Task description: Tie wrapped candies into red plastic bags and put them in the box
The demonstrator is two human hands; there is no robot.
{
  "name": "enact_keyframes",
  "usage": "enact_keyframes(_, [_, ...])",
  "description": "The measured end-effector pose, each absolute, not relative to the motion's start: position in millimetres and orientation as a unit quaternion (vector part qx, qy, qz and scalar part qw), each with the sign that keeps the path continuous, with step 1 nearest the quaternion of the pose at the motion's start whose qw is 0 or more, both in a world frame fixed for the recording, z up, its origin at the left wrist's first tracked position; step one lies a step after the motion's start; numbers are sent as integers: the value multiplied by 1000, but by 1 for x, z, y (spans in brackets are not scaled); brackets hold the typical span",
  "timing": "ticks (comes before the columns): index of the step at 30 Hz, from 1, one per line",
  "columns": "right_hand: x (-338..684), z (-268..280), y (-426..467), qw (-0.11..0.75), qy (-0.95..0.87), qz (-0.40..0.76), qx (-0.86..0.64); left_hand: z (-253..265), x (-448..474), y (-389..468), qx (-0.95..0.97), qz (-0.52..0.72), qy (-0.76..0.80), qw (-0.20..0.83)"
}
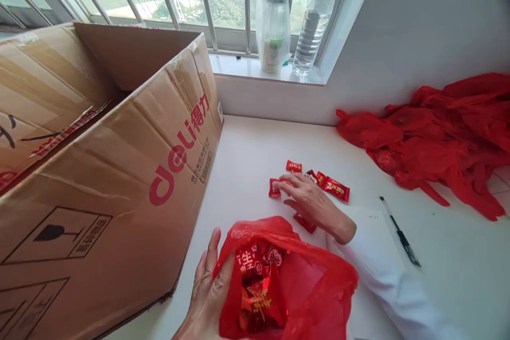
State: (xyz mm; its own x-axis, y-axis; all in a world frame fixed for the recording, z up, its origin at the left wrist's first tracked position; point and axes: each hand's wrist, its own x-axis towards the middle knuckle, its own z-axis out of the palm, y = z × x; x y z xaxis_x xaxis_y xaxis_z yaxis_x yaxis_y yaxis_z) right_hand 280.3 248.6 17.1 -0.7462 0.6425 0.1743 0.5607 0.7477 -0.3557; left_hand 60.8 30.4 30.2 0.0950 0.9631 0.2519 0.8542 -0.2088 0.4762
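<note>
My left hand (213, 279) grips the left rim of a red plastic bag (319, 265), its thumb inside and its fingers outside. The bag's mouth gapes toward me, showing several red-wrapped snack packets (261, 297) in it. Beyond the bag, my right hand (305, 196) lies over a small pile of wrapped candies on the table, fingers stretched out. Its fingertips are at a small red candy (274, 188). Other candies lie around it, among them a longer red packet (337, 189) to the right and one (305, 222) partly under the hand.
A large open cardboard box (159, 170) stands at the left on the white table (247, 154). A heap of red plastic bags (430, 133) lies at the far right, with a black pen (400, 232) nearer. The windowsill holds a water bottle (314, 21) and a bagged container (273, 37).
</note>
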Motion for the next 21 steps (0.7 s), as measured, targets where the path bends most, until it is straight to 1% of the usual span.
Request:
enact_keyframes(4, [255,10,262,150,-930,161,-295,53,68,20,762,213,604,94])
enact_keyframes(6, [258,18,256,175,-922,173,-300,60,72,16,767,210,600,88])
enact_keyframes(8, [273,40,240,220,-905,185,-314,65,77,14,759,228,603,89])
enact_keyframes(10, [295,70,213,272,-882,224,-315,70,83,16,744,253,607,115])
enact_keyframes(11, [305,86,198,294,-865,277,-297,73,85,18,739,264,605,135])
enact_keyframes(12, [313,99,183,288,-870,310,-253,76,87,20,739,272,596,157])
enact_keyframes(13, [318,109,169,268,-887,311,-212,79,89,22,743,277,582,178])
enact_keyframes(14, [319,116,157,245,-908,292,-177,83,90,24,751,280,566,196])
enact_keyframes(15, [317,118,147,221,-932,242,-156,86,91,25,758,281,550,209])
enact_keyframes(18, [302,108,134,190,-966,35,-174,94,90,24,769,284,530,219])
enact_keyframes(19, [298,102,133,186,-965,-11,-186,95,88,22,772,280,529,215])
enact_keyframes(21, [298,90,133,179,-963,-44,-196,96,83,16,781,261,528,206])
